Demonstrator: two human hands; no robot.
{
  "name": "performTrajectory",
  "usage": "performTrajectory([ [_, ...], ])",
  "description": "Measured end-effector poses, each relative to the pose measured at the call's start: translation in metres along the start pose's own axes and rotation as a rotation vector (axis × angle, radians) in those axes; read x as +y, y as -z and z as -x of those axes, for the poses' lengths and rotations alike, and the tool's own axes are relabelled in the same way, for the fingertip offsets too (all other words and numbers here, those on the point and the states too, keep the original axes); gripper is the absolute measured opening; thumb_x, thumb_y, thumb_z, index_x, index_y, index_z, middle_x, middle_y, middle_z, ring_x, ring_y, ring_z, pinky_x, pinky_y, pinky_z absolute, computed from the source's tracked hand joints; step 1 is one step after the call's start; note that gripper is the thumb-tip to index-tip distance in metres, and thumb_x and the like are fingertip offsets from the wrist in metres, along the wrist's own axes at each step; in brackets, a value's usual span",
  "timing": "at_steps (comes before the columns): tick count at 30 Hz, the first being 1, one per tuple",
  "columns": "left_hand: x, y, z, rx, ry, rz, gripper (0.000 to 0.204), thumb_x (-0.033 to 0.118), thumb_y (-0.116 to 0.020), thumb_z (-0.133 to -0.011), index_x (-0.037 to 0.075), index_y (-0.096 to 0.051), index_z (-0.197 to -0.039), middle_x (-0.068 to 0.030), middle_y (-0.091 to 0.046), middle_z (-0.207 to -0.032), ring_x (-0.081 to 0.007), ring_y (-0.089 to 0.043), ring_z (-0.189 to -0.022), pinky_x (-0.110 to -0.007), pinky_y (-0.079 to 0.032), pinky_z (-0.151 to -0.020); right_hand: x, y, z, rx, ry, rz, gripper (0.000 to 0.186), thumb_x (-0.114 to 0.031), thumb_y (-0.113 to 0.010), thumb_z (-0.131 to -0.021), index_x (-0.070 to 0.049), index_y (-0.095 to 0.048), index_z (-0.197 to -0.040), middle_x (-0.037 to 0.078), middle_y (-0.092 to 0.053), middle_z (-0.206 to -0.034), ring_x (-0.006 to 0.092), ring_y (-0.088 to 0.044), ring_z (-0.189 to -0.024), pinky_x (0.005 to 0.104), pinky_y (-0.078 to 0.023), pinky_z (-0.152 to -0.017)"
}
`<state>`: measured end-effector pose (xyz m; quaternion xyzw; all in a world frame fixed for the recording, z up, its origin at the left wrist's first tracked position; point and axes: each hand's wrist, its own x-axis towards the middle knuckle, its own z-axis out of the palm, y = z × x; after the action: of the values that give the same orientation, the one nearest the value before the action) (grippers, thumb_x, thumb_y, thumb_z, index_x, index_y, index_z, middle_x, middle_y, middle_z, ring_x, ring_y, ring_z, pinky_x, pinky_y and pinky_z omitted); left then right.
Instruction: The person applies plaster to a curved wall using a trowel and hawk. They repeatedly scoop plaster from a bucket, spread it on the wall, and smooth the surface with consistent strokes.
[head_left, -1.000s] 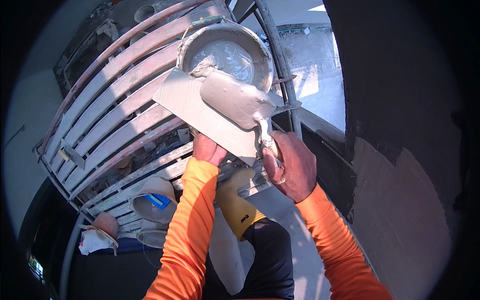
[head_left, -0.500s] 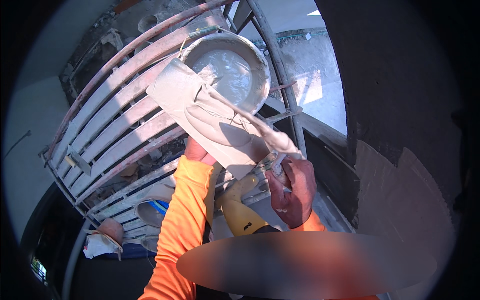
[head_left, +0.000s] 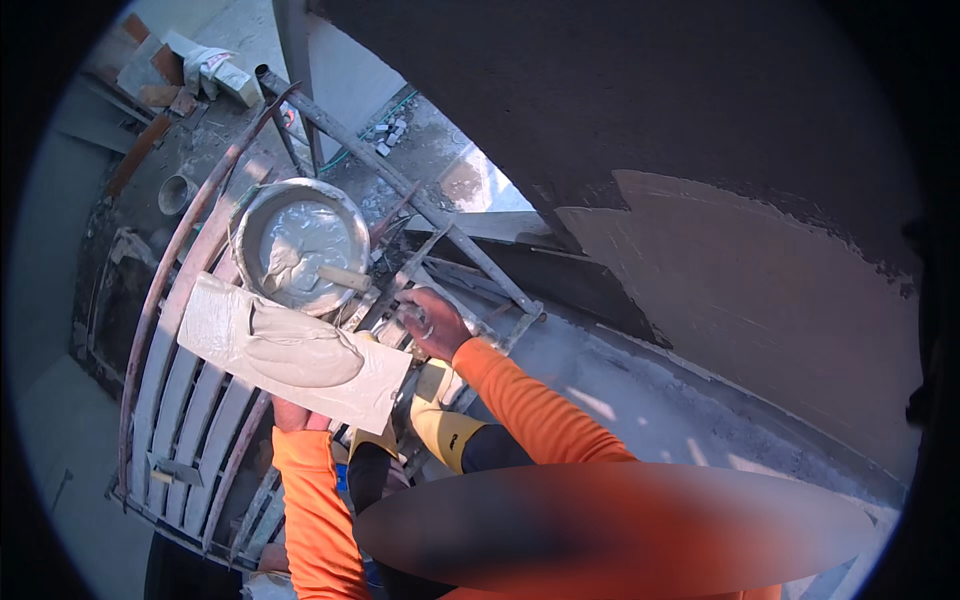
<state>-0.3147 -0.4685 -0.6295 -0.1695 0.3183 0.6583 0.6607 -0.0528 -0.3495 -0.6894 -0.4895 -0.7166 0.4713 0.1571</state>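
Note:
My left hand (head_left: 300, 416) is closed under a flat rectangular plasterer's hawk (head_left: 376, 402), mostly hidden by it. A smooth mound of wet beige plaster (head_left: 300, 352) lies on the board. To its right, my right hand (head_left: 436, 324) has its fingers curled round a plaster-smeared trowel (head_left: 346, 278), seen nearly edge-on and reaching toward the bucket's near right rim. The round bucket (head_left: 352, 214), just beyond the hawk, contains wet grey plaster (head_left: 306, 238) with a thicker lump near its left side.
Beneath the bucket runs a slatted scaffold platform (head_left: 180, 405), with another trowel (head_left: 176, 470) lying on its left. A metal pole (head_left: 400, 190) slants past the bucket. The dark wall (head_left: 640, 100) at right bears a fresh plaster patch (head_left: 740, 280). My yellow boots (head_left: 436, 432) stand below the hands.
The view has swung rightward, showing more wall. My right hand and the trowel have moved off the hawk's edge, and the ridge of plaster along the blade no longer shows. The left hand still supports the hawk.

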Motion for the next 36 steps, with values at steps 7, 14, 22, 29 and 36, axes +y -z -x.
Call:
performTrajectory([
  [7,-0.037,-0.122,0.025,-0.092,0.158,-0.111,0.047,0.031,-0.061,-0.104,0.003,-0.055,-0.142,-0.0167,-0.064,-0.138,-0.0321,-0.065,-0.124,-0.049,-0.054,-0.107,-0.086,0.138,0.203,-0.084,-0.468,0.01,0.031,-0.016,-0.069,-0.095,-0.004,-0.067,-0.124,0.016,-0.071,-0.113,0.033,-0.071,-0.103,0.0412,-0.057,-0.093],
  [14,-0.117,-0.261,0.04,-0.178,0.273,-0.277,0.046,0.034,-0.063,-0.103,0.005,-0.058,-0.138,-0.0148,-0.065,-0.136,-0.0317,-0.064,-0.123,-0.05,-0.053,-0.107,-0.164,0.203,0.29,0.174,-0.559,-0.043,0.031,-0.013,-0.068,-0.096,-0.003,-0.067,-0.126,0.017,-0.071,-0.113,0.0292,-0.072,-0.102,0.0387,-0.057,-0.091],
  [22,-0.241,-0.365,0.025,-0.234,0.365,-0.274,0.038,0.021,-0.056,-0.105,0.002,-0.056,-0.138,-0.016,-0.063,-0.136,-0.0316,-0.063,-0.125,-0.049,-0.051,-0.11,-0.195,0.258,0.322,0.172,-0.506,0.023,0.033,-0.016,-0.069,-0.097,-0.003,-0.067,-0.126,0.018,-0.068,-0.117,0.0346,-0.07,-0.108,0.0417,-0.055,-0.096],
  [29,-0.334,-0.433,-0.01,-0.312,0.269,-0.051,0.034,0.017,-0.052,-0.108,0.008,-0.053,-0.141,-0.0123,-0.062,-0.136,-0.0297,-0.061,-0.127,-0.048,-0.05,-0.112,-0.194,0.314,0.338,0.16,-0.472,0.155,0.035,-0.018,-0.071,-0.094,-0.005,-0.067,-0.126,0.017,-0.067,-0.12,0.0381,-0.064,-0.113,0.0438,-0.053,-0.097],
  [36,-0.332,-0.488,0.013,-0.305,0.123,-0.204,0.039,0.004,-0.055,-0.103,0.009,-0.05,-0.142,-0.011,-0.062,-0.135,-0.0274,-0.063,-0.121,-0.051,-0.053,-0.105,-0.238,0.373,0.297,0.218,-0.256,0.157,0.041,-0.014,-0.068,-0.092,-0.005,-0.063,-0.132,0.017,-0.064,-0.122,0.0397,-0.061,-0.113,0.0462,-0.05,-0.099],
])
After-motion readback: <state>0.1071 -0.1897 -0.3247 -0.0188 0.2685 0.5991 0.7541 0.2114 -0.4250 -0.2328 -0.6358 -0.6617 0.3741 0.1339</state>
